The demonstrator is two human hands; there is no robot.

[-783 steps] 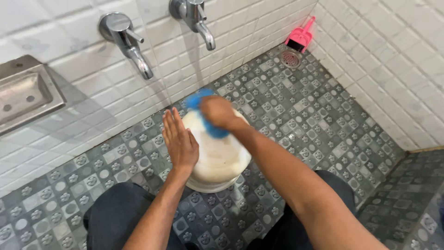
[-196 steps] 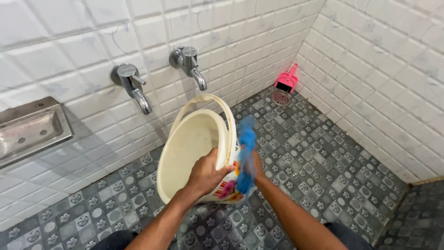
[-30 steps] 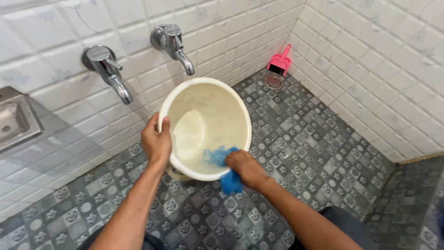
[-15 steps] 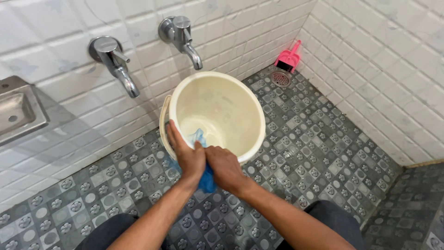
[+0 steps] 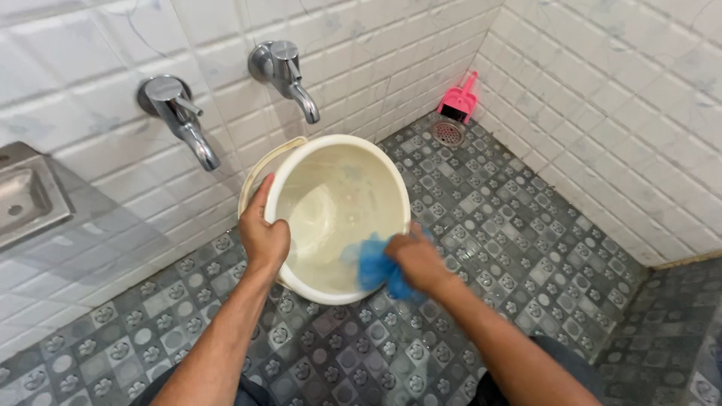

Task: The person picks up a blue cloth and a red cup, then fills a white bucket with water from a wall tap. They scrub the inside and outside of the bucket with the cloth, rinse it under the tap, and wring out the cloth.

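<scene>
Cream bucket point(image 5: 338, 218) holding shallow water, left hand point(image 5: 263, 233) fingers gripping its rim, right hand point(image 5: 418, 259) fingers clutching blue scrubber point(image 5: 374, 263)

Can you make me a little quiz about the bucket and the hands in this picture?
1. True or false: the left hand grips the rim of the cream bucket.
2. What does the right hand press against the bucket? A) a blue scrubber B) a yellow sponge C) a bar of soap
3. What pink thing stands in the corner by the floor drain?

Key
1. True.
2. A.
3. A small pink dustpan.
</scene>
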